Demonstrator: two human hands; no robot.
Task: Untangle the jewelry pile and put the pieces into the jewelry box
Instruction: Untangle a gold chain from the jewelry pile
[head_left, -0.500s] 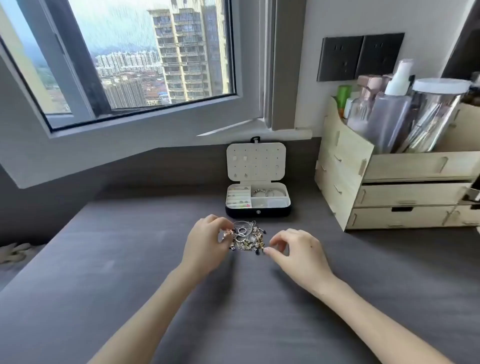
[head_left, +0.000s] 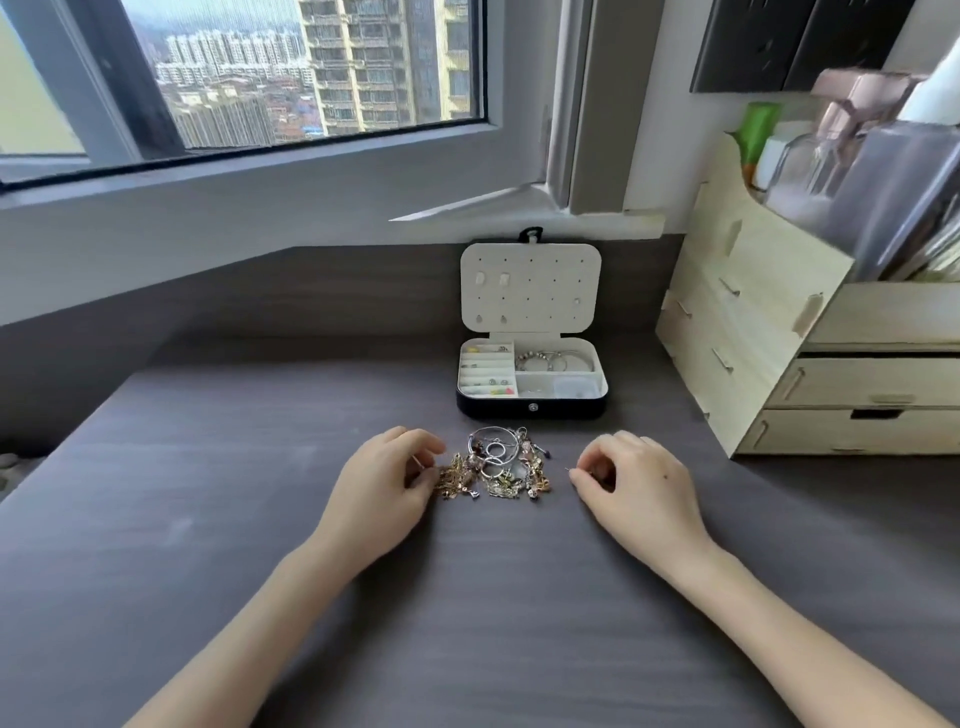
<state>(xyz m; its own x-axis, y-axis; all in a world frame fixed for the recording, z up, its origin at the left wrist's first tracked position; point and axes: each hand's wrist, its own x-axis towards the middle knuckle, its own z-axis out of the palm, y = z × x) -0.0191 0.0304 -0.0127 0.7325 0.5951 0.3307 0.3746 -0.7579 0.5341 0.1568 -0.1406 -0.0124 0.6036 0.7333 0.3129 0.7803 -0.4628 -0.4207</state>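
Observation:
The tangled jewelry pile (head_left: 496, 465) lies on the dark table, just in front of the open jewelry box (head_left: 531, 408). It mixes silver rings and hoops with gold chains and small charms. My left hand (head_left: 382, 480) sits at the pile's left edge, fingers curled, pinching the gold chain there. My right hand (head_left: 636, 480) is a short gap to the right of the pile. Its thumb and forefinger are pinched together on a fine metal sliver that barely shows. The box's tray holds bracelets and small pieces, and earrings hang in its raised lid (head_left: 530, 288).
A pale wooden drawer organizer (head_left: 748, 322) with bottles and jars on top stands at the right, close to the box. The window sill and wall run behind the table (head_left: 260, 519). Both forearms reach in from the near edge.
My right hand has drawn a little to the right, off the pile's edge. My left hand has shifted to the pile's left side, and gold chains now spread out toward it.

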